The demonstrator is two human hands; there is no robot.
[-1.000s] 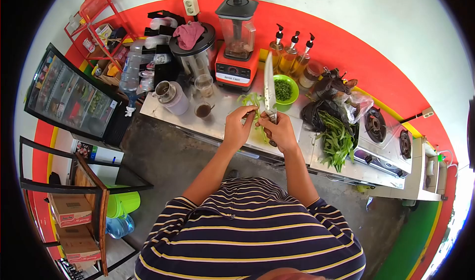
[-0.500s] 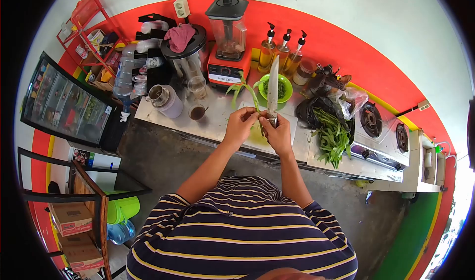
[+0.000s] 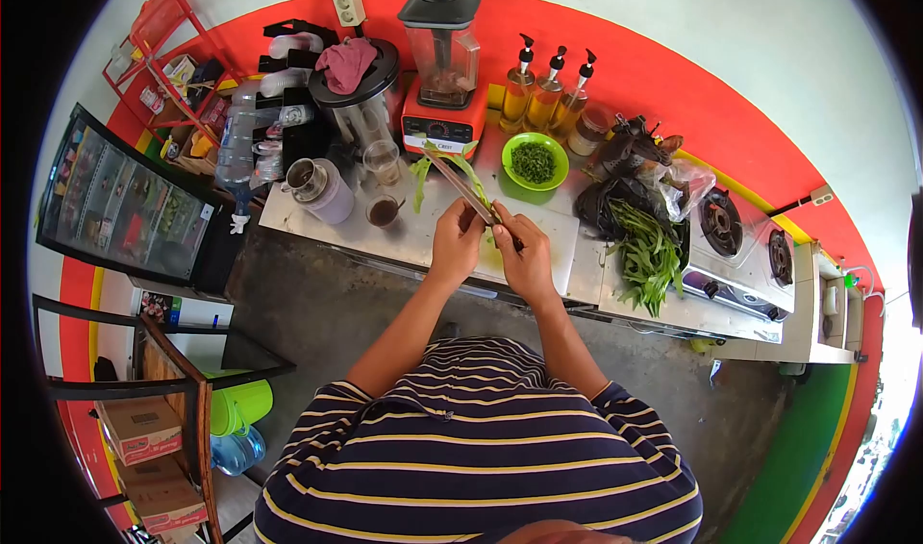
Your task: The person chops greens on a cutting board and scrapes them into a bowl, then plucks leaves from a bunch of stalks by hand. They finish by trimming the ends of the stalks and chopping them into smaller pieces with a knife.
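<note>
Over the white cutting board (image 3: 558,246), my left hand (image 3: 456,244) is closed around a stalk of leafy greens (image 3: 420,181), whose long leaves reach toward the blender. My right hand (image 3: 525,250) grips the dark handle of a kitchen knife (image 3: 457,181). The blade points up and left, crossing the greens close to my left fingers. Both hands are nearly touching. Just beyond them stands a lime-green bowl (image 3: 532,196) with finely chopped greens (image 3: 533,162) in it. A heap of uncut leafy greens (image 3: 642,256) lies to the right, beside a black plastic bag (image 3: 598,210).
At the back are a red blender (image 3: 444,121) and several pump bottles (image 3: 543,100). A glass of dark drink (image 3: 383,212) and a metal-mouthed jug (image 3: 327,196) stand left. The gas stove (image 3: 738,256) is at the right end of the steel counter (image 3: 288,219).
The knife has swung from upright to slanting left across the greens, uncovering the bowl. My right hand has turned leftward, and my left hand has shifted slightly left.
</note>
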